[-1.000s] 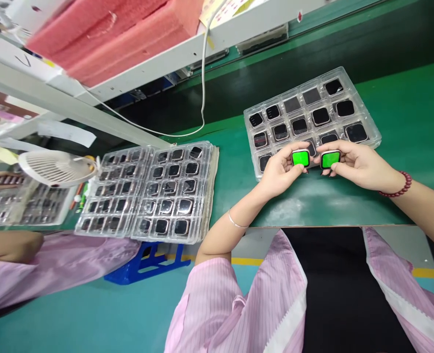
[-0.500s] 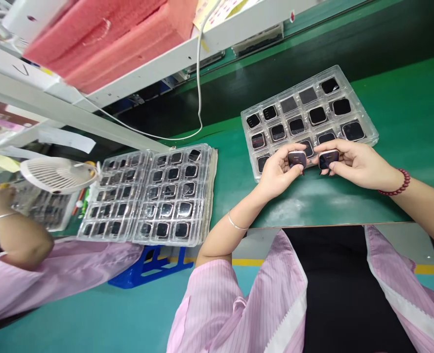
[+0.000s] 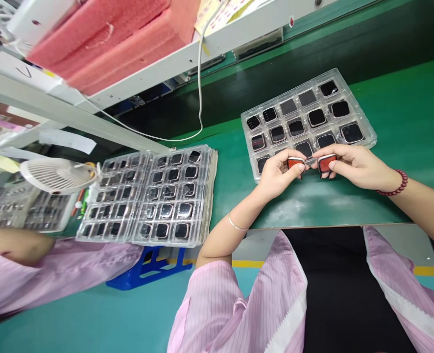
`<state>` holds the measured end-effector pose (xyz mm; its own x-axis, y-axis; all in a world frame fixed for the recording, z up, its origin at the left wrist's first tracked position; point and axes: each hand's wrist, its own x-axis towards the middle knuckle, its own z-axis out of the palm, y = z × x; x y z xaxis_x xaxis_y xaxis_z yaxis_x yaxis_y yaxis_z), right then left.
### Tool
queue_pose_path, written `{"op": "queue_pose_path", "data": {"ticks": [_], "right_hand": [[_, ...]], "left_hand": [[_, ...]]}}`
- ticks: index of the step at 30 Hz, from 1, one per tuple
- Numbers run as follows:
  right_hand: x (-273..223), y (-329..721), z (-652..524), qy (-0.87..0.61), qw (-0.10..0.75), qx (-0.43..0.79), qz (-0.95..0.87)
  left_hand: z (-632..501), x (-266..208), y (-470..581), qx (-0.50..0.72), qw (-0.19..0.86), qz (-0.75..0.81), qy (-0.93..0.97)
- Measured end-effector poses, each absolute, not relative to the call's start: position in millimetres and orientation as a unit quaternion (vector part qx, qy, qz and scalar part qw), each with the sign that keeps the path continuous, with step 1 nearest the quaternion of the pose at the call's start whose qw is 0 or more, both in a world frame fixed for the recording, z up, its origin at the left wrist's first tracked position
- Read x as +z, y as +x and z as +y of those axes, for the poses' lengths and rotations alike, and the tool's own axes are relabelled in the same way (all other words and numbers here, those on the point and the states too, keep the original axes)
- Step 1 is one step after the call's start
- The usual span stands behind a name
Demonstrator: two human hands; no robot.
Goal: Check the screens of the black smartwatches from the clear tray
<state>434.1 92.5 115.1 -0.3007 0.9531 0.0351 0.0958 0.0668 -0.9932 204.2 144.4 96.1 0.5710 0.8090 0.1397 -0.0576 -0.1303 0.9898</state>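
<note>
My left hand (image 3: 281,170) pinches a smartwatch case (image 3: 295,162) between thumb and fingers. A second smartwatch case (image 3: 326,163) is gripped the same way in my right hand (image 3: 352,165), which has a dark red bead bracelet at the wrist. Both cases are square with rounded corners, and their faces glow red or orange. They are held side by side, a small gap apart, over the front edge of a clear plastic tray (image 3: 367,136). Several dark-faced watch cases (image 3: 317,117) lie in the tray's compartments; my hands hide part of its front row.
Stacked clear trays (image 3: 202,230) with more watch cases stand to the left. Behind them are a white fan (image 3: 55,174) and a white shelf post (image 3: 103,130). A white cable (image 3: 199,88) hangs at the back. A co-worker's arm (image 3: 18,245) rests at far left.
The faces of both held watch cases have turned from dark to red-orange. My hands have stayed almost in place. At far left, the co-worker's hand has moved out of view.
</note>
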Motion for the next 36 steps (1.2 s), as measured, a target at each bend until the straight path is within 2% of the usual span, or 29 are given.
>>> {"op": "queue_pose_path", "data": {"ticks": [18,36], "right_hand": [[118,434,90,-0.441,0.405,0.521,-0.609],[113,436,93,-0.454,0.412,0.497,-0.614]], "left_hand": [[143,97,204,0.366,0.605,0.280,0.650],[145,86,201,0.354,0.563,0.284,0.691]]}}
